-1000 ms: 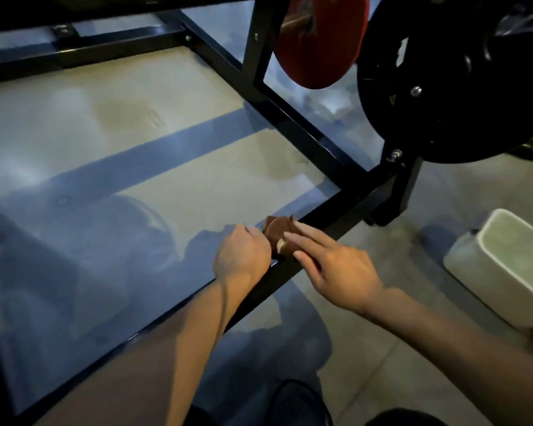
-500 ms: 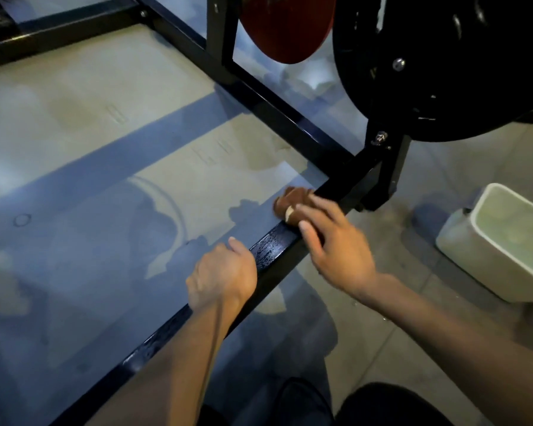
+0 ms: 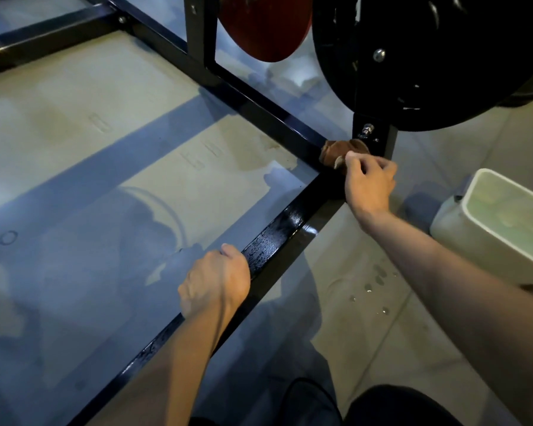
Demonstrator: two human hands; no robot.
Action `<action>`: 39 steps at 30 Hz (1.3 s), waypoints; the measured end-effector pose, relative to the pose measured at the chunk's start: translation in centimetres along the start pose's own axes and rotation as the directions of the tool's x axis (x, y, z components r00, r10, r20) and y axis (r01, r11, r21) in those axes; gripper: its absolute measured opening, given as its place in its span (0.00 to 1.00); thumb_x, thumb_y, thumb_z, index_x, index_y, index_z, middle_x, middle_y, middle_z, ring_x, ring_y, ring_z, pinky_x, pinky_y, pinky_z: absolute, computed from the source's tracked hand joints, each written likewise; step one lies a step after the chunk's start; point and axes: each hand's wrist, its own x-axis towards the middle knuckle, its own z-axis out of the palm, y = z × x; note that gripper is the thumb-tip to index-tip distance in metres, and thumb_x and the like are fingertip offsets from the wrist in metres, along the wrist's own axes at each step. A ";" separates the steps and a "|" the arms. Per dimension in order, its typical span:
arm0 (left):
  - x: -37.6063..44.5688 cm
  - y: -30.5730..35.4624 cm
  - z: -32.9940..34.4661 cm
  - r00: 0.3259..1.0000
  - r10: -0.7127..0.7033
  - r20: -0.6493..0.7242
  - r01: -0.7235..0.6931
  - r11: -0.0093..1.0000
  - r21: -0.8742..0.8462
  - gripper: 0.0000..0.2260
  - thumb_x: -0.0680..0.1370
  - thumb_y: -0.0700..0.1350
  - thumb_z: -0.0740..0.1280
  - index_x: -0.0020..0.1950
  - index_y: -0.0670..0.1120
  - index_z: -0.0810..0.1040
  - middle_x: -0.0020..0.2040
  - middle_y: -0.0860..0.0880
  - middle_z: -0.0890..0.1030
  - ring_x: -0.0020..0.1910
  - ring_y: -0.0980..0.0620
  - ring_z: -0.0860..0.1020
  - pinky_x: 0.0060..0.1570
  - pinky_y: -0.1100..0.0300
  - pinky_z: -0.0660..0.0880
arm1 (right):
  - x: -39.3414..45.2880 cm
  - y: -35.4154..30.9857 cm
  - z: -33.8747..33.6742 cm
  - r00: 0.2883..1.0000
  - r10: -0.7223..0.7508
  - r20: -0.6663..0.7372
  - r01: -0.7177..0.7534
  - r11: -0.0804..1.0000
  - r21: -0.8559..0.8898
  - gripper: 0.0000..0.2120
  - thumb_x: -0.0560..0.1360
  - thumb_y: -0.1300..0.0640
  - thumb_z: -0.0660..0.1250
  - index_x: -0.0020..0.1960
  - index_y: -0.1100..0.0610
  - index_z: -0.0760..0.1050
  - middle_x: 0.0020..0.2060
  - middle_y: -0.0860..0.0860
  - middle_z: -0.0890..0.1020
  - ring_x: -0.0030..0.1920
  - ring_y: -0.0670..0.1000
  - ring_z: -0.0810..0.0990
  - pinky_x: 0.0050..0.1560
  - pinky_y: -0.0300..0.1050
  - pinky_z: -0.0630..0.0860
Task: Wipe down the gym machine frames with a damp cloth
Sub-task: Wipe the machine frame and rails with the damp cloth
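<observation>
Cloth (image 3: 340, 153) soft, wet, bunches easily; my right hand (image 3: 369, 186) pinches its near edge at frame corner (image 3: 326, 176). Left hand (image 3: 217, 279), grip curled over slick wet rail (image 3: 274, 241).

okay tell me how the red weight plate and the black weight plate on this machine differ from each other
The red weight plate looks clearly smaller in the frame than the black weight plate. The red one hangs farther back, behind the frame upright; the black one sits nearer, just above the corner post where the right hand holds the brown cloth. The black one shows a silver bolt; the red face looks plain. Both are round and cut off by the top edge.
</observation>
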 end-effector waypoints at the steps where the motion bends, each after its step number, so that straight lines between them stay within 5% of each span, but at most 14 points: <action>1: -0.1 0.0 0.0 1.000 0.003 0.005 -0.003 1.000 -0.002 0.27 0.83 0.53 0.45 0.60 0.42 0.80 0.60 0.40 0.82 0.59 0.39 0.78 0.61 0.47 0.70 | -0.3 -0.6 0.6 0.992 0.121 -0.036 -0.113 0.980 0.163 0.15 0.81 0.44 0.64 0.63 0.52 0.76 0.66 0.52 0.66 0.67 0.57 0.70 0.64 0.46 0.66; 3: -0.2 -0.1 -0.1 1.000 0.012 0.009 -0.012 1.000 -0.007 0.26 0.83 0.53 0.45 0.60 0.43 0.80 0.60 0.41 0.82 0.59 0.39 0.78 0.63 0.46 0.71 | 0.1 -1.5 1.6 0.951 0.304 -0.055 -0.272 0.908 0.318 0.25 0.79 0.46 0.69 0.71 0.54 0.67 0.69 0.54 0.65 0.68 0.58 0.72 0.65 0.48 0.70; 7: 0.0 -0.4 0.1 1.000 0.011 0.018 -0.011 1.000 -0.019 0.27 0.83 0.55 0.44 0.58 0.44 0.80 0.57 0.43 0.83 0.57 0.40 0.79 0.62 0.46 0.72 | 2.5 -2.1 2.4 0.865 0.496 0.079 -0.493 0.810 0.319 0.51 0.75 0.42 0.68 0.84 0.57 0.40 0.81 0.57 0.56 0.76 0.63 0.64 0.72 0.61 0.68; 9: 0.1 -0.5 0.2 1.000 0.019 0.019 -0.018 1.000 -0.017 0.26 0.83 0.55 0.44 0.56 0.45 0.80 0.55 0.43 0.83 0.55 0.40 0.79 0.61 0.46 0.72 | 4.5 -1.6 2.2 0.857 0.502 0.112 -0.511 0.806 0.297 0.57 0.70 0.37 0.68 0.84 0.57 0.37 0.81 0.56 0.57 0.76 0.64 0.63 0.71 0.69 0.68; 12: -0.1 -0.5 0.2 0.999 0.037 0.008 -0.037 0.999 -0.009 0.27 0.84 0.56 0.44 0.54 0.45 0.80 0.53 0.44 0.83 0.54 0.40 0.79 0.59 0.47 0.72 | 7.1 -0.9 1.1 0.877 0.455 0.154 -0.480 0.837 0.263 0.63 0.63 0.32 0.67 0.84 0.57 0.38 0.81 0.56 0.57 0.76 0.65 0.63 0.72 0.66 0.68; 20: -0.5 -0.1 -0.2 1.000 0.013 0.003 -0.013 1.000 0.018 0.26 0.84 0.54 0.44 0.58 0.45 0.81 0.57 0.43 0.82 0.58 0.40 0.79 0.61 0.48 0.71 | 5.7 -0.5 2.3 0.870 0.475 0.134 -0.487 0.785 0.382 0.61 0.66 0.33 0.72 0.83 0.58 0.42 0.76 0.58 0.66 0.72 0.62 0.70 0.71 0.63 0.72; 26: 0.4 -0.2 0.0 0.994 0.084 0.072 -0.084 0.996 0.007 0.21 0.84 0.45 0.47 0.65 0.39 0.76 0.65 0.37 0.79 0.64 0.37 0.77 0.64 0.46 0.71 | -3.8 -1.6 4.3 0.849 0.467 0.249 -0.528 0.774 0.349 0.56 0.72 0.35 0.70 0.82 0.62 0.42 0.76 0.61 0.66 0.73 0.65 0.69 0.74 0.61 0.69; 29: 0.3 -0.9 -1.0 0.992 0.071 0.103 -0.043 0.967 -0.251 0.18 0.84 0.40 0.50 0.69 0.37 0.71 0.69 0.36 0.75 0.68 0.35 0.74 0.63 0.44 0.71 | -10.3 -3.0 5.0 0.804 0.477 0.354 -0.586 0.734 0.343 0.61 0.66 0.30 0.68 0.83 0.58 0.40 0.79 0.60 0.63 0.74 0.65 0.69 0.73 0.62 0.69; 31: 0.1 -1.7 -2.7 0.976 0.063 0.210 0.073 0.811 -0.580 0.18 0.86 0.43 0.52 0.72 0.36 0.71 0.71 0.36 0.74 0.70 0.36 0.73 0.60 0.47 0.71 | -14.4 -3.6 5.7 0.788 0.484 0.382 -0.603 0.734 0.314 0.60 0.68 0.29 0.67 0.83 0.55 0.37 0.80 0.59 0.61 0.74 0.65 0.68 0.73 0.62 0.69; 33: 0.1 -4.0 -4.6 0.975 0.086 0.203 0.087 0.698 -0.711 0.20 0.85 0.44 0.53 0.73 0.36 0.71 0.72 0.36 0.73 0.72 0.37 0.72 0.56 0.50 0.70 | -18.6 -4.0 6.6 0.784 0.494 0.376 -0.604 0.746 0.281 0.58 0.71 0.31 0.68 0.84 0.54 0.38 0.80 0.59 0.61 0.74 0.65 0.68 0.73 0.62 0.69; 37: 0.6 -12.0 -7.8 0.998 0.058 0.040 -0.024 0.811 -0.585 0.16 0.85 0.41 0.56 0.66 0.36 0.77 0.67 0.36 0.77 0.67 0.38 0.76 0.56 0.55 0.72 | -25.6 -5.3 8.0 0.771 0.513 0.377 -0.617 0.746 0.248 0.54 0.76 0.34 0.68 0.84 0.51 0.36 0.81 0.59 0.57 0.77 0.66 0.64 0.76 0.63 0.64; 39: 1.1 -15.2 -8.7 0.997 0.054 -0.060 -0.076 0.869 -0.490 0.11 0.85 0.41 0.58 0.51 0.38 0.78 0.59 0.33 0.80 0.61 0.36 0.78 0.51 0.54 0.71 | -27.0 -5.6 8.0 0.764 0.524 0.377 -0.631 0.729 0.265 0.54 0.76 0.35 0.69 0.84 0.52 0.36 0.81 0.59 0.56 0.77 0.66 0.63 0.77 0.63 0.64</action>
